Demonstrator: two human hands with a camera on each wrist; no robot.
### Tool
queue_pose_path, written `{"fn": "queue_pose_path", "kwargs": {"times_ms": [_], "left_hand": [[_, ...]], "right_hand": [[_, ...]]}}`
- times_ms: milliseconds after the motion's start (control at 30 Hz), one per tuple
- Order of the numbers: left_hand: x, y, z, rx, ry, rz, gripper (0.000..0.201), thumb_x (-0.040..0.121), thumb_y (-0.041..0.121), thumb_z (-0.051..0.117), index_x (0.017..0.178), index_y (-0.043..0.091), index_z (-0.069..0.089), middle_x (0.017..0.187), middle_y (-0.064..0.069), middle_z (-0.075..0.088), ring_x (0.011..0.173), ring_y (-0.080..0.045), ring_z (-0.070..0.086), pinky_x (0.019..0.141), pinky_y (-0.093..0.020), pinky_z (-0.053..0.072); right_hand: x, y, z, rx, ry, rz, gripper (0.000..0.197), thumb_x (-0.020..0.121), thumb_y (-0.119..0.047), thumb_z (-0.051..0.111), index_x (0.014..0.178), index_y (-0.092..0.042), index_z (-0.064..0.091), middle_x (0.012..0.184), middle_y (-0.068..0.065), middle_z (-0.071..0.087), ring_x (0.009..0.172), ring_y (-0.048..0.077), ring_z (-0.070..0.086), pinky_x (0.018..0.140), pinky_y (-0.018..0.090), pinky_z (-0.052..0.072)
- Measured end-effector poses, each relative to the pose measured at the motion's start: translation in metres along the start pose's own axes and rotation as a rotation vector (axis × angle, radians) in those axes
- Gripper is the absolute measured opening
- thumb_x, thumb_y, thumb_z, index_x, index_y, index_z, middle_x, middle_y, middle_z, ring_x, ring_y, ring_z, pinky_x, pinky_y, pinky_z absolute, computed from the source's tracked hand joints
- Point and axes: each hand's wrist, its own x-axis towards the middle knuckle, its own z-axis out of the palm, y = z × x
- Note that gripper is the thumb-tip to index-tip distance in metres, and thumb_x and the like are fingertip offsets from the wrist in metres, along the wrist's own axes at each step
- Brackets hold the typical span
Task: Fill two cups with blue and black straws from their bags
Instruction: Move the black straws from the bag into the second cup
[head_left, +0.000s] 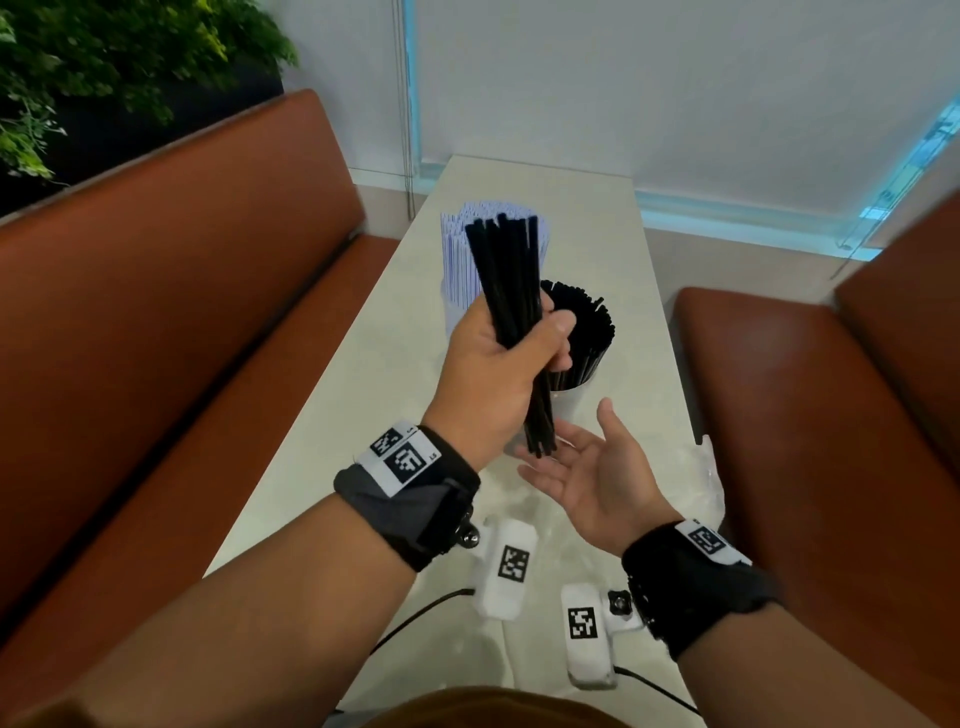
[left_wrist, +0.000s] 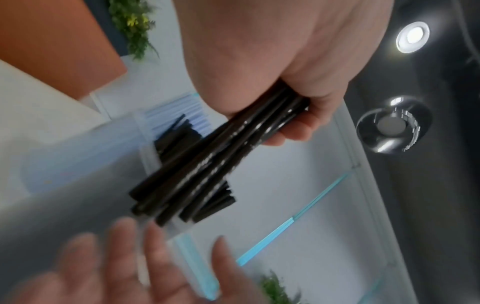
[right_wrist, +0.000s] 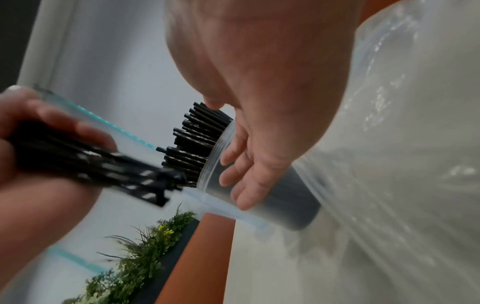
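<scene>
One bundle of black straws is being gripped by the left hand; the right hand, flat-palmed and empty, is squaring their ends below. Level them before lowering into the cup just beyond.

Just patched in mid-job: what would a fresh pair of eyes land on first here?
The left hand grips a fanned bundle of thin black plastic straws upright above the pale table, their lower ends over the open right hand. Behind stand a clear plastic cup packed with black straws and, to its left, a cup of blue-striped straws. A crumpled clear plastic bag lies at the table's right edge.
</scene>
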Motion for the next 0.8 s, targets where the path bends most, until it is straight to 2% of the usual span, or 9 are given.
{"fn": "queue_pose_path", "kwargs": {"times_ms": [133,267,333,433,500,533,600,700,800], "left_hand": [[-0.008,-0.017,0.012,-0.003,0.006,-0.076,0.012,0.094,0.008,0.066,0.090,0.015,0.057,0.069,-0.005,0.060,0.064,-0.018,0.059,0.071,-0.024,0.053],[-0.010,-0.031,0.008,0.037,0.067,-0.139,0.012,0.091,0.014,0.068,0.089,0.018,0.057,0.069,-0.007,0.058,0.064,-0.020,0.058,0.069,-0.027,0.053],[-0.003,-0.031,0.002,-0.023,0.113,-0.148,0.013,0.088,0.017,0.069,0.086,0.025,0.059,0.069,-0.004,0.058,0.062,-0.020,0.058,0.067,-0.029,0.053],[-0.004,-0.034,-0.001,-0.033,0.126,-0.180,0.015,0.086,0.022,0.071,0.081,0.031,0.060,0.067,0.000,0.058,0.060,-0.018,0.058,0.063,-0.032,0.053],[-0.009,-0.038,-0.003,-0.001,0.116,-0.214,0.013,0.084,0.025,0.072,0.081,0.029,0.060,0.069,-0.002,0.059,0.063,-0.019,0.059,0.064,-0.033,0.054],[-0.011,-0.039,-0.005,0.005,0.109,-0.228,0.013,0.085,0.024,0.073,0.083,0.027,0.060,0.070,-0.004,0.060,0.065,-0.020,0.059,0.066,-0.033,0.055],[-0.013,-0.037,-0.011,-0.036,0.088,-0.259,0.012,0.086,0.017,0.072,0.089,0.021,0.060,0.074,-0.008,0.060,0.068,-0.023,0.061,0.070,-0.034,0.056],[-0.011,-0.029,-0.017,-0.144,0.057,-0.294,0.019,0.087,0.011,0.069,0.103,0.017,0.059,0.076,-0.008,0.064,0.072,-0.025,0.066,0.075,-0.037,0.056],[-0.004,-0.021,-0.017,-0.184,0.037,-0.277,0.016,0.085,0.017,0.073,0.099,0.020,0.065,0.074,-0.007,0.063,0.072,-0.023,0.064,0.076,-0.037,0.055]], "right_hand": [[-0.002,0.003,0.007,0.142,-0.146,0.029,0.085,0.097,-0.070,0.035,0.140,0.001,0.054,0.143,0.026,0.053,0.131,0.038,0.055,0.112,0.050,0.041],[-0.006,0.003,0.012,0.076,-0.171,0.017,0.076,0.101,-0.061,0.036,0.139,0.003,0.054,0.135,0.023,0.061,0.127,0.034,0.058,0.111,0.051,0.043],[-0.005,0.000,0.009,-0.096,-0.136,-0.121,0.059,0.097,-0.049,0.050,0.133,-0.003,0.062,0.129,0.017,0.066,0.122,0.032,0.061,0.105,0.049,0.048],[-0.006,-0.003,0.014,-0.592,-0.205,-0.402,0.030,0.086,-0.025,0.061,0.115,-0.025,0.069,0.110,-0.003,0.073,0.103,0.014,0.067,0.082,0.031,0.054],[-0.008,0.000,0.021,-0.906,-0.257,-0.466,0.010,0.087,-0.028,0.065,0.095,-0.032,0.067,0.083,-0.009,0.068,0.077,0.008,0.062,0.069,0.028,0.050],[-0.009,0.001,0.022,-0.982,-0.243,-0.477,0.004,0.086,-0.032,0.065,0.089,-0.029,0.065,0.076,-0.004,0.066,0.070,0.011,0.059,0.066,0.031,0.050],[-0.008,0.002,0.020,-1.085,-0.163,-0.475,0.021,0.086,-0.037,0.063,0.090,-0.017,0.064,0.080,0.006,0.070,0.072,0.023,0.062,0.071,0.042,0.053],[-0.007,0.003,0.015,-1.220,-0.056,-0.469,0.030,0.078,-0.049,0.053,0.086,-0.022,0.063,0.075,-0.002,0.069,0.063,0.013,0.059,0.068,0.039,0.052],[-0.003,0.004,0.014,-1.308,0.006,-0.493,0.028,0.079,-0.046,0.051,0.085,-0.021,0.061,0.071,0.001,0.066,0.063,0.018,0.059,0.066,0.044,0.052]]}}
